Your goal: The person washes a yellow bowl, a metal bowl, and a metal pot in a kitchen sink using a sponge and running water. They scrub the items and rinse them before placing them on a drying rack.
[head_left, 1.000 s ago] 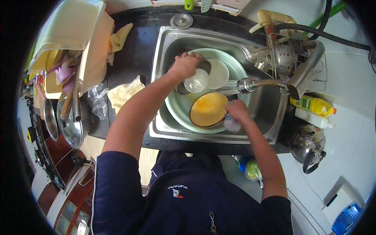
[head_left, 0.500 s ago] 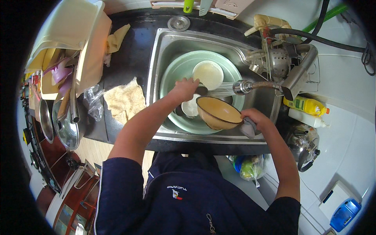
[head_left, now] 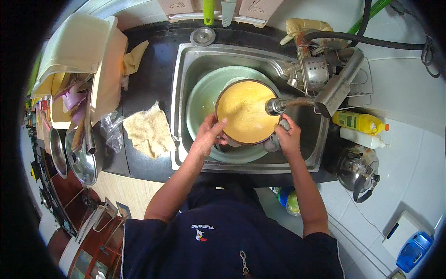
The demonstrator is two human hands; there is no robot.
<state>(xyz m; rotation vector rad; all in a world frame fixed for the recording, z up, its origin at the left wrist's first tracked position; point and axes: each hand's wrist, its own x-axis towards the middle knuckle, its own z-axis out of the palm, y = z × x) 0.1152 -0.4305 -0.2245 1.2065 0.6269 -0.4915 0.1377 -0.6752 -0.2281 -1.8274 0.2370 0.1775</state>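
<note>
Moved under the tap (head_left: 275, 107), the yellow bowl (head_left: 244, 118) is held by the curled left hand (head_left: 210, 135) at eight o'clock and curled right hand (head_left: 288, 134), with gray cloth (head_left: 271, 143), at four.

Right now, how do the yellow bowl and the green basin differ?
The yellow bowl has a dark rim, while the green basin has a pale green one. The yellow bowl is narrower across than the green basin. The left hand and right hand hold the yellow bowl; the green basin sits in the sink. Both are round and open-topped.
</note>
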